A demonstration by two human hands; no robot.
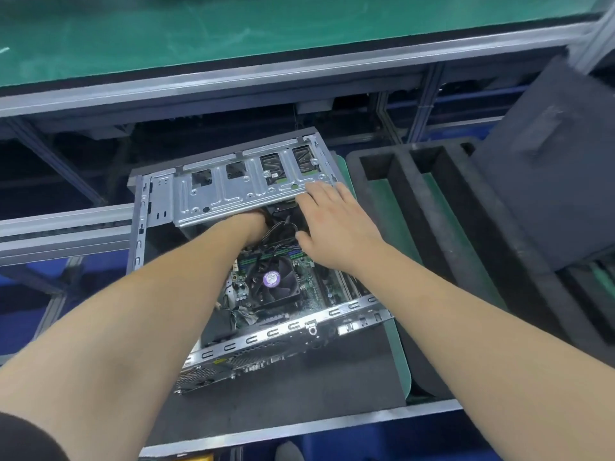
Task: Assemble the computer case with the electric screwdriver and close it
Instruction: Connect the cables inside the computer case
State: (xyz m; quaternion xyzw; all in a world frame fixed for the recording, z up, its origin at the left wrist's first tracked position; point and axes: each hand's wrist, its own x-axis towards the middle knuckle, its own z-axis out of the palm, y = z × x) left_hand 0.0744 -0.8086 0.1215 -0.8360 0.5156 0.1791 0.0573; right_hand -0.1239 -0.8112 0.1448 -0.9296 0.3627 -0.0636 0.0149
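Note:
An open computer case (138, 227) lies on a dark foam pad, its motherboard and black CPU fan (271, 281) exposed. A silver metal drive cage (239, 191) spans the far part of the case. My left hand (254, 224) reaches under the cage's near edge among black cables; its fingers are hidden. My right hand (327, 216) rests with fingers spread on the cage's right end, thumb down toward the cables. No electric screwdriver is in view.
A dark side panel (545, 168) leans at the right over black foam trays (416, 207) with green mat beneath. A green conveyor surface (233, 31) with an aluminium rail runs across the top. A metal rail (63, 227) sits left of the case.

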